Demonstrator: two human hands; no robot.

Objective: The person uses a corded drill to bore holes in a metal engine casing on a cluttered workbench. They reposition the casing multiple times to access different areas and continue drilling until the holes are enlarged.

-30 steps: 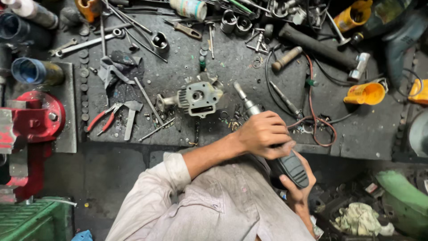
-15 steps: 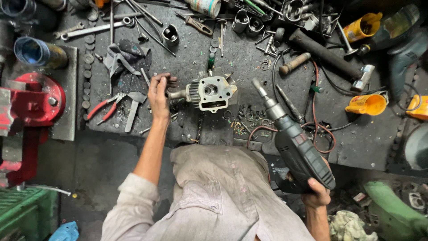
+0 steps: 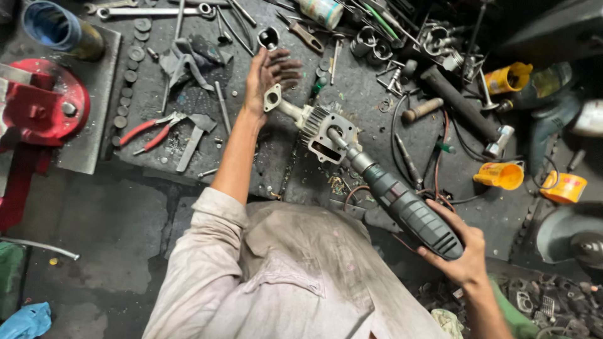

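My left hand [image 3: 269, 78] lies palm-up and spread open over the greasy workbench [image 3: 264, 157], fingers splayed; the heel of the palm touches the flanged intake pipe [image 3: 276, 102] of the engine cylinder head [image 3: 326, 133]. It closes on nothing. My right hand [image 3: 461, 251] is wrapped around the grip of a dark grey power drill [image 3: 402, 204], fingers curled firmly about the handle.

The cylinder head rests near the middle of the bench, just ahead of my chest. It is a dull silver casting, finned along one side, with a square face carrying a round port. The pipe runs from it toward my left palm and ends in a small plate with a hole through it. The drill's nose meets the square face; its bit is seated in the port, so the tip cannot be seen.

To the left lie red-handled pliers [image 3: 147, 132] and, at the edge, a red vise [image 3: 38, 110] cut off by the frame. A blue cylinder [image 3: 56, 28] stands at the upper left, partly cropped. Yellow cans [image 3: 502, 176] sit at the right among cables and loose tools. The far right is blurred, and the objects there are hard to make out. My lower body is hidden beneath my stained pale shirt [image 3: 282, 282].
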